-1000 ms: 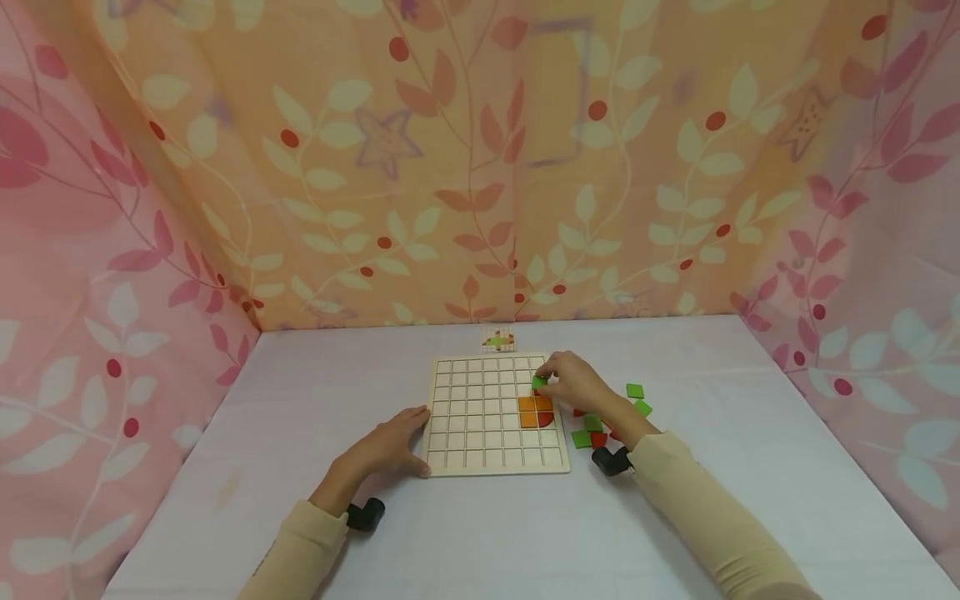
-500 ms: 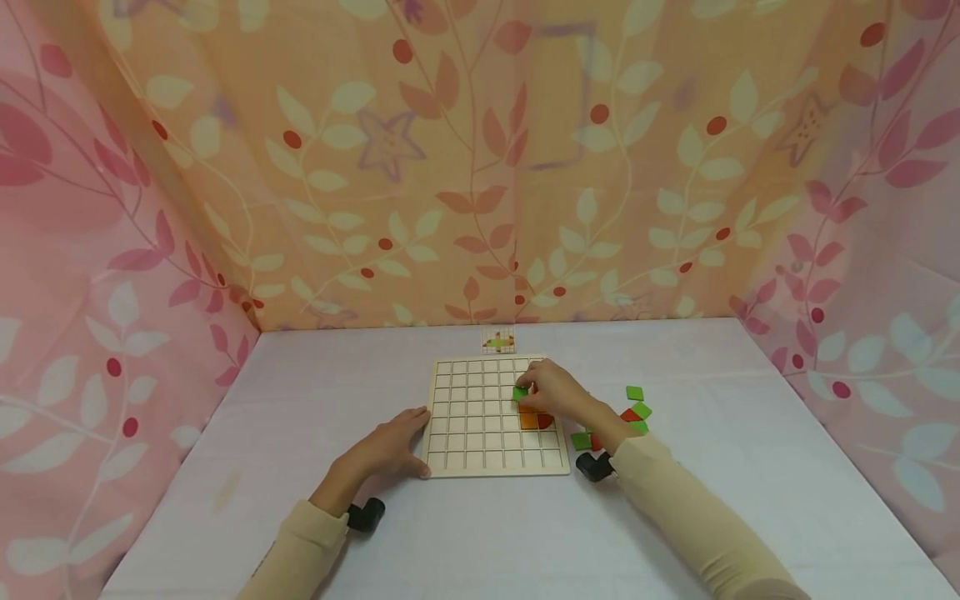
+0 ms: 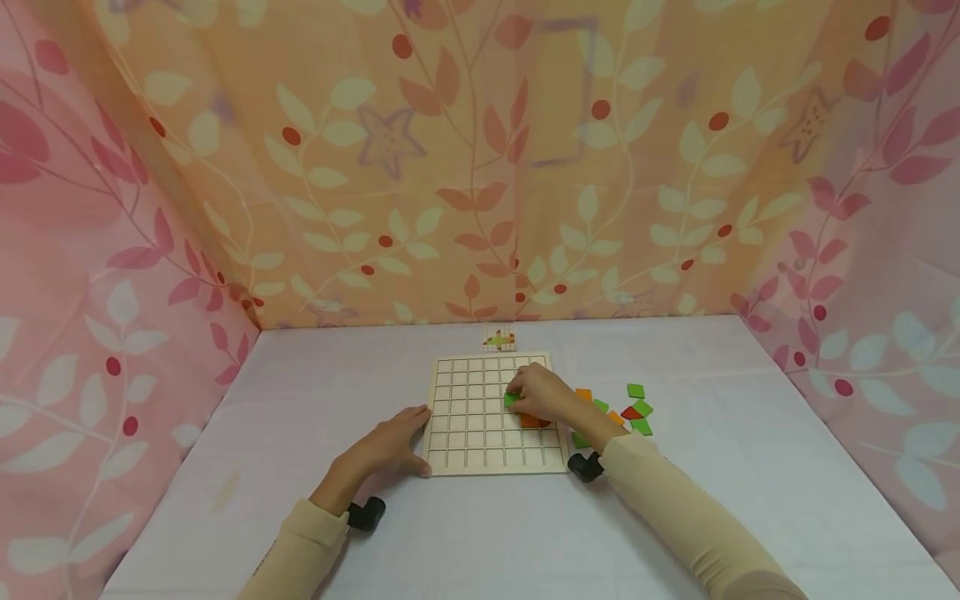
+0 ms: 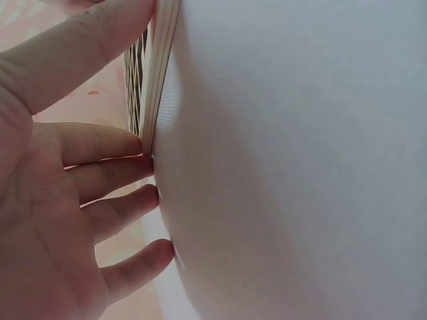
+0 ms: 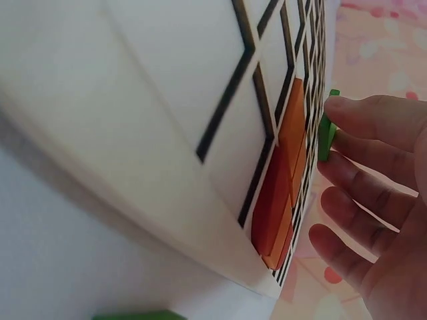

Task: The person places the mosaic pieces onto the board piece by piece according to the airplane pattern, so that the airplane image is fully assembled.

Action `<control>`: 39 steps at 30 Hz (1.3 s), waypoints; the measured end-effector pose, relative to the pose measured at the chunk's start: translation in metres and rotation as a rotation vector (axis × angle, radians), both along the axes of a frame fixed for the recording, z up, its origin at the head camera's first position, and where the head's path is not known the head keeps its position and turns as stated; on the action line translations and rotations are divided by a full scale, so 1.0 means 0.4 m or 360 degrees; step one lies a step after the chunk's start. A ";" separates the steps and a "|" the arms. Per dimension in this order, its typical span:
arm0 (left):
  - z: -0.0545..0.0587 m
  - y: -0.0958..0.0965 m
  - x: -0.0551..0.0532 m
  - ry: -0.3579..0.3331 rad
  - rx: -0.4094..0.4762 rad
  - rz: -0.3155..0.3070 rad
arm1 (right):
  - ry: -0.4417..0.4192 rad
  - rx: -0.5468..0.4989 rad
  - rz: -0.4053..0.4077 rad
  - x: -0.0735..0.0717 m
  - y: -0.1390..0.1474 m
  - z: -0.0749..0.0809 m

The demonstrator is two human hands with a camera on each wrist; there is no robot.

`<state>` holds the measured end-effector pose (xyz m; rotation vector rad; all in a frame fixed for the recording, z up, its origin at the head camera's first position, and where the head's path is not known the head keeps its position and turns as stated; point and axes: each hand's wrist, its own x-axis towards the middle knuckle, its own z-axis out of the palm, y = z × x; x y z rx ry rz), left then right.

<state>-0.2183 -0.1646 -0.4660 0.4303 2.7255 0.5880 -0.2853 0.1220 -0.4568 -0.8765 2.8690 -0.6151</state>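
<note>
My right hand (image 3: pixel 546 393) pinches a green square tile (image 3: pixel 511 401) between thumb and fingers, over the upper right part of a pale wooden grid board (image 3: pixel 465 460). In the right wrist view the green tile (image 5: pixel 325 133) stands tilted close to the board's face. Orange tiles (image 5: pixel 291 127) and a red tile (image 5: pixel 267 200) with a rounded side lie in nearby grid squares, partly hidden by this hand in the head view. My left hand (image 3: pixel 386 442) rests at the board's left edge, its fingers spread and nearly straight, thumb at the near corner (image 4: pixel 87 53).
Right of the board lie several loose tiles: green ones such as a green square (image 3: pixel 636 390), a red piece (image 3: pixel 630 412) and an orange piece (image 3: pixel 616 418). A small pattern card (image 3: pixel 498 338) lies behind the board. Patterned curtains (image 3: pixel 480 208) enclose the white table (image 3: pixel 465 533).
My right hand has moved left across the board with the green tile, from the right edge toward the middle. More loose tiles show behind the wrist. The left hand stays put.
</note>
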 end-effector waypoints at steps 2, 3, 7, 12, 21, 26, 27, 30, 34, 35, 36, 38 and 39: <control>-0.002 0.001 -0.001 0.0000 0.0007 0.0005 | 0.0020 0.0008 0.0027 -0.002 -0.001 -0.003; -0.003 0.001 -0.001 -0.0004 0.0007 0.0009 | 0.0027 0.0013 0.0037 -0.002 -0.002 -0.005; -0.008 0.000 -0.002 -0.0001 0.0005 0.0002 | 0.0023 0.0034 0.0037 -0.001 -0.004 -0.012; -0.013 0.000 -0.004 -0.0008 0.0013 -0.0007 | 0.0021 0.0042 0.0029 0.001 -0.007 -0.019; -0.006 0.004 -0.002 -0.0005 0.0001 -0.0007 | 0.0057 0.0083 0.0021 -0.001 -0.010 -0.023; -0.003 0.005 -0.001 -0.0009 0.0014 0.0008 | 0.0037 0.0088 0.0004 0.001 -0.013 -0.016; -0.003 0.005 -0.001 -0.0012 0.0018 0.0014 | 0.0032 0.0087 0.0001 0.002 -0.014 -0.014; -0.004 0.005 -0.002 -0.0014 0.0019 0.0018 | 0.0035 0.0090 0.0009 0.004 -0.013 -0.009; -0.006 0.004 -0.003 -0.0014 0.0008 0.0011 | 0.0026 0.0039 0.0014 0.004 -0.003 -0.006; -0.006 0.003 -0.003 -0.0013 0.0007 0.0010 | 0.0016 0.0015 0.0005 0.004 0.001 -0.005; -0.006 0.003 -0.003 -0.0015 0.0004 0.0009 | 0.0014 -0.0004 0.0000 0.004 0.006 -0.003; -0.005 0.002 -0.002 -0.0010 0.0006 0.0003 | 0.0005 -0.0040 -0.0022 0.004 0.016 0.000; -0.004 0.002 -0.001 -0.0006 0.0007 0.0001 | 0.0001 -0.0056 -0.0026 0.004 0.022 0.003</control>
